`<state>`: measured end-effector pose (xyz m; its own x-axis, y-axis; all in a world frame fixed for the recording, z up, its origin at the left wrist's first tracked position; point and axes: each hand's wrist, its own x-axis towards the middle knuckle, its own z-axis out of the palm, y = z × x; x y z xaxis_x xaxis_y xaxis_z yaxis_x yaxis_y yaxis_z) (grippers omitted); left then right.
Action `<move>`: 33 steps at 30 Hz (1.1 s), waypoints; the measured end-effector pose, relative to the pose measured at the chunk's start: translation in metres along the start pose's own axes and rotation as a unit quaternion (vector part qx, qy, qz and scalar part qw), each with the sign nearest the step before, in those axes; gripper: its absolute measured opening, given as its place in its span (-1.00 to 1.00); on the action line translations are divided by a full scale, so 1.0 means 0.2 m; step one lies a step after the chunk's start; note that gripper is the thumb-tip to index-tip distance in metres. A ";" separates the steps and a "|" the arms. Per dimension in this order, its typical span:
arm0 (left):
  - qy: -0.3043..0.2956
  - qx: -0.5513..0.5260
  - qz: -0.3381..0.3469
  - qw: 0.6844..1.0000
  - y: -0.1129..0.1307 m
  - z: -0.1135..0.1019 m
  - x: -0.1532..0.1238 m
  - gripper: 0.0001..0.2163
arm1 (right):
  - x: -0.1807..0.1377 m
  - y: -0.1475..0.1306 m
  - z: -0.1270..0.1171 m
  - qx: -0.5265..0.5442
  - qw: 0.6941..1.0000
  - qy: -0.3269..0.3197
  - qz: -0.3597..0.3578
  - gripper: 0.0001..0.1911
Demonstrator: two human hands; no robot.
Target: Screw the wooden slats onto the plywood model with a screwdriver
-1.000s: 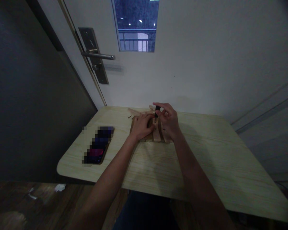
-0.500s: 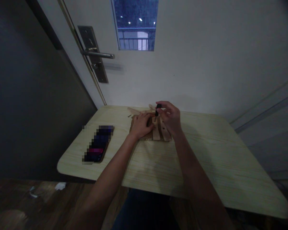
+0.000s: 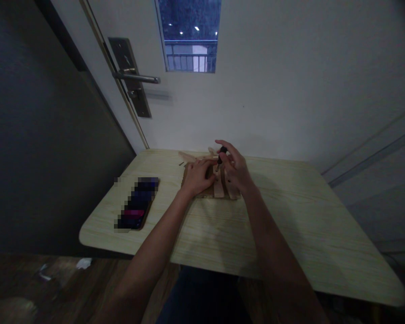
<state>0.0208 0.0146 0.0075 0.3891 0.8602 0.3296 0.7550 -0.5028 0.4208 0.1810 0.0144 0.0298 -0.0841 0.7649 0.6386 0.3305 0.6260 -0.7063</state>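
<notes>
My right hand (image 3: 238, 170) grips a small screwdriver (image 3: 222, 155) by its black handle, index finger raised past the handle's top. The screwdriver leans, its tip pointing down at a pale wooden strip (image 3: 219, 190) with holes; whether the tip sits in a screw is too small to tell. My left hand (image 3: 197, 178) lies with fingers spread on a brown corrugated board (image 3: 207, 196) under the strips, its thumb by the near strip. A second wooden strip (image 3: 232, 191) lies to the right, partly covered by my right hand.
More pale wooden pieces (image 3: 187, 157) lie behind my left hand, with thin dark screws (image 3: 181, 164) beside them. A phone (image 3: 138, 204) lies at the left of the light wooden table (image 3: 290, 225). A white door (image 3: 273, 90) with a metal handle (image 3: 138, 78) stands behind.
My right hand has turned around the screwdriver, its index finger now lifted and extended. The screwdriver tilts a little more. My left hand stays in place.
</notes>
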 end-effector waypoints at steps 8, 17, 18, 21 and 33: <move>0.003 0.002 0.000 1.000 -0.01 0.01 0.00 -0.57 | 0.00 0.02 -0.01 0.040 0.998 -0.039 0.029 -0.49; -0.002 0.003 -0.007 1.000 0.00 0.00 0.00 -0.56 | -0.01 0.02 0.01 0.017 0.995 0.061 0.075 -0.69; -0.005 0.006 -0.010 1.000 0.01 -0.01 0.00 -0.56 | -0.01 0.01 0.02 0.003 0.995 0.063 0.075 -0.69; -0.011 0.013 -0.017 1.000 0.01 -0.01 0.00 -0.56 | -0.01 0.01 0.02 -0.024 0.996 0.055 0.065 -0.70; -0.004 -0.002 -0.006 1.000 0.00 0.00 0.00 -0.56 | -0.02 0.04 -0.02 0.014 0.998 -0.048 0.023 -0.45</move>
<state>0.0207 0.0134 0.0083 0.3845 0.8665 0.3183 0.7570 -0.4933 0.4285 0.1877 0.0160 0.0238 -0.1604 0.8026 0.5745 0.3101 0.5936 -0.7426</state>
